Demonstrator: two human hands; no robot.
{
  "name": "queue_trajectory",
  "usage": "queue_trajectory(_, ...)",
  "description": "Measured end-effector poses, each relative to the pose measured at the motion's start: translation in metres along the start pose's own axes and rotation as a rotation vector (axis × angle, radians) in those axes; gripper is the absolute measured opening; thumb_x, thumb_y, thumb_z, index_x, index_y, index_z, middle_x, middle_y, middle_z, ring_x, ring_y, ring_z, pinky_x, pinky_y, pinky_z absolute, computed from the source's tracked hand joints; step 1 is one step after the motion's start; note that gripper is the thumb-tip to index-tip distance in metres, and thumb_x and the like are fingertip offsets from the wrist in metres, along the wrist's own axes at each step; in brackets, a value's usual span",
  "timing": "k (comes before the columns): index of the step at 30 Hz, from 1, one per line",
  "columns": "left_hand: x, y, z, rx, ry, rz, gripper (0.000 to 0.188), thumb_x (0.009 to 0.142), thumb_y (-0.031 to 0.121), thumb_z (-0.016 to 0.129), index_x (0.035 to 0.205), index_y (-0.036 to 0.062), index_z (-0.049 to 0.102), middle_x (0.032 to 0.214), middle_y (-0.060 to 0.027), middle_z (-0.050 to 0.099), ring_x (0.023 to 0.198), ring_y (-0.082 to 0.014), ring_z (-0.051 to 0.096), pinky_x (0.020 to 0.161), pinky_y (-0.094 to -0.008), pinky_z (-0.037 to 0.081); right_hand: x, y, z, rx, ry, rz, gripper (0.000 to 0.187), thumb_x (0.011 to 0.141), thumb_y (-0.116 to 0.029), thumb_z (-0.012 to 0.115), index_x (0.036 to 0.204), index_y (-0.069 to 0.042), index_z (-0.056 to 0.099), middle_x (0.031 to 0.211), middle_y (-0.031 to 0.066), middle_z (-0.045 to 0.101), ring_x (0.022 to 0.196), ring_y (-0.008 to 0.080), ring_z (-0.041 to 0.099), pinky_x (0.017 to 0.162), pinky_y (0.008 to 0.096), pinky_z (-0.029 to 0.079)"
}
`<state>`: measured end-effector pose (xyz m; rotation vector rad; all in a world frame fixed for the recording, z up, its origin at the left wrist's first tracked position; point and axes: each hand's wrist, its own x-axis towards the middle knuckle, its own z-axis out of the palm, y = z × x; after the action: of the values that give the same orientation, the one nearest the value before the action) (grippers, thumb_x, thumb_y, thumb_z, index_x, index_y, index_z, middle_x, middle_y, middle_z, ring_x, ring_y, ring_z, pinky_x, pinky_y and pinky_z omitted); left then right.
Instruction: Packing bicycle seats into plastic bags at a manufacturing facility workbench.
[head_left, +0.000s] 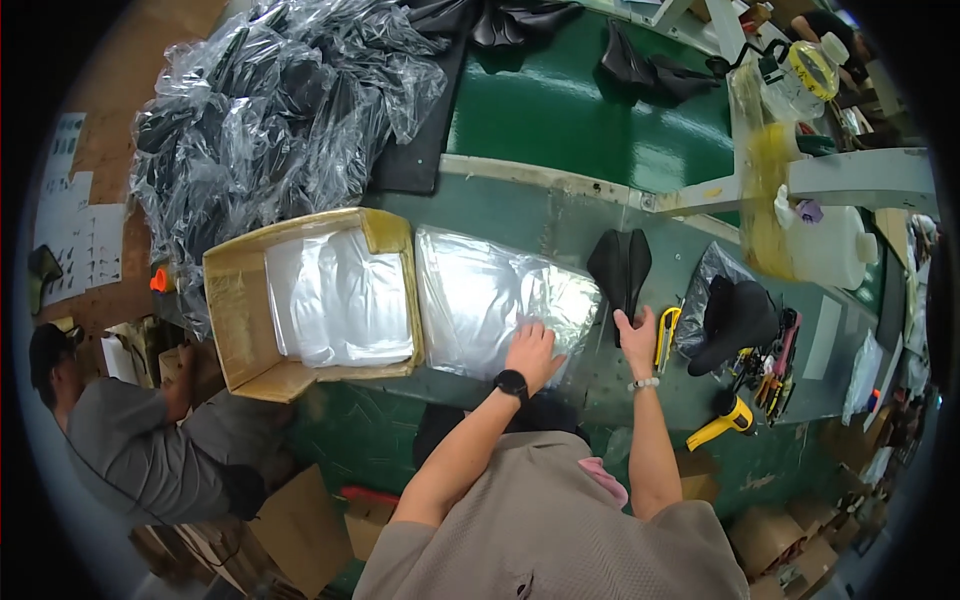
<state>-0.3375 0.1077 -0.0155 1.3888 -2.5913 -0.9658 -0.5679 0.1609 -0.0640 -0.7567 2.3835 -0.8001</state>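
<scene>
A black bicycle saddle lies on the bench with its wide end away from me and its narrow nose towards me. My right hand has thumb and fingers closed around that nose. To its left, my left hand, with a black watch on the wrist, rests on a stack of clear plastic bags, fingers spread over the near right part. Left of the stack stands an open cardboard box holding more clear plastic bags.
Right of the saddle lie a yellow utility knife, a dark saddle, several hand tools and a yellow heat gun. Plastic-wrapped saddles heap at far left. Unwrapped saddles sit behind. A co-worker sits at left.
</scene>
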Motion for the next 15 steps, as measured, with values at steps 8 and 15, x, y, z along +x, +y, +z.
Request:
queue_trajectory(8, 0.003, -0.024, 0.042, 0.027, -0.129, -0.028, 0.021, 0.086, 0.023, 0.060, 0.095, 0.0042, 0.059, 0.098, -0.0133, 0.058, 0.099, -0.0320, 0.054, 0.084, -0.0410, 0.046, 0.001, -0.042, -0.009, 0.754, -0.566, 0.552, 0.029, 0.083, -0.031, 0.073, 0.090, -0.006, 0.062, 0.068, 0.0010, 0.060, 0.051, 0.0085, 0.054, 0.046, 0.0227, 0.042)
queue_trajectory(15, 0.000, -0.051, 0.036, -0.590, -0.219, -0.197, 0.026, 0.087, 0.023, 0.057, 0.097, 0.0028, 0.068, 0.090, -0.0164, 0.068, 0.088, -0.0346, 0.064, 0.078, -0.0401, 0.050, -0.037, -0.061, 0.024, 0.616, -0.378, 0.383, 0.020, 0.080, -0.021, 0.074, 0.073, -0.006, 0.063, 0.061, 0.0002, 0.059, 0.049, 0.0077, 0.052, 0.045, 0.0228, 0.041)
